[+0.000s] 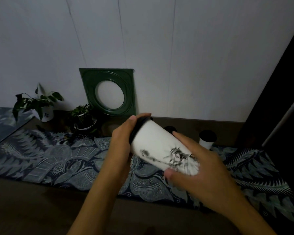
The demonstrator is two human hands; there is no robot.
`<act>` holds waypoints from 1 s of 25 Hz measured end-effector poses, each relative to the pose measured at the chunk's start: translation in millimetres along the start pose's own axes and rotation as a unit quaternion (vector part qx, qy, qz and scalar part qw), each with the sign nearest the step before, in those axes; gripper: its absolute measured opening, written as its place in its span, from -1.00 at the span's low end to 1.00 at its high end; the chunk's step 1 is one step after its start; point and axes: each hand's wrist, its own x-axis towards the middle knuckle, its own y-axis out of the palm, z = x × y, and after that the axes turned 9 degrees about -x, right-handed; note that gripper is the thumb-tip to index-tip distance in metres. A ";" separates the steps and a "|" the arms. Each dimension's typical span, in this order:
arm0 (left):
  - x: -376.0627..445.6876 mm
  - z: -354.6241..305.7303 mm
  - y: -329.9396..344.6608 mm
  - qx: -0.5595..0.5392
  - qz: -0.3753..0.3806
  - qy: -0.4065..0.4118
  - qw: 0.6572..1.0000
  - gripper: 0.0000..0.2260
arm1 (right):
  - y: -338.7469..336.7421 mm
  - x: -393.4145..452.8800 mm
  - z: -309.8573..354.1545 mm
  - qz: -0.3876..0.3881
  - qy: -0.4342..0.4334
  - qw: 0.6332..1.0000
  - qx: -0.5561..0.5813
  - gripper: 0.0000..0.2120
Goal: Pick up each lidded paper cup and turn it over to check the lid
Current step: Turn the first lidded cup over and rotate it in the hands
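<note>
Head view is showing the white paper cup (pixel 161 148) lying tilted above the tabletop (pixel 41 209), its long axis running from the black lid (pixel 137 128), which the left hand (pixel 121 145) is cupping with curled fingers, to the base, which the right hand (pixel 199 168) is gripping.

white black-lidded paper cup (pixel 159 146) tilted, lid (pixel 138 128) upper-left.

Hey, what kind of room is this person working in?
Probably a home: potted plants, a green frame leaning on the wall and a patterned cloth on the table.
</note>
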 end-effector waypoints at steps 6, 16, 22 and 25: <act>-4.0 -1.9 1.4 -0.012 0.033 0.053 0.998 -0.67 | -11.5 -2.2 8.8 0.099 0.124 0.958 0.239 -0.35; -6.2 -5.7 7.8 -0.001 0.062 0.048 0.997 -0.66 | -8.2 -11.6 7.1 0.071 0.065 0.966 0.240 -0.35; -3.1 -4.9 13.8 0.020 0.042 0.058 0.997 -0.63 | -9.1 -7.6 7.5 0.005 0.001 0.999 -0.032 -0.21; -5.4 -4.2 12.3 0.030 0.062 0.073 0.995 -0.63 | -8.4 -9.7 2.7 -0.024 -0.061 0.985 -0.157 -0.20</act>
